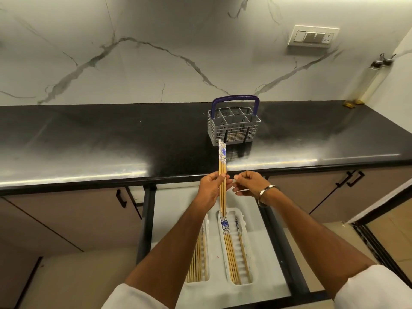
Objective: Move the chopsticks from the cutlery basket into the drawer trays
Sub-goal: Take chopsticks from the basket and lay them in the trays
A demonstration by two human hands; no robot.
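From the head view, my left hand [210, 188] grips three bamboo chopsticks with blue-patterned tops [222, 175] upright over the white drawer tray [249, 259], below the grey cutlery basket [233, 126]. My right hand [249, 184] hovers beside them, fingers loosely curled. Next, I judge: lay them down flat.

Your chopsticks [222, 172] tan with blue-and-white floral tops, grey cutlery basket [233, 128] with your purple handle [235, 99], glossy black counter [111, 139], white grey-veined marble wall [156, 52], white drawer trays [247, 253]
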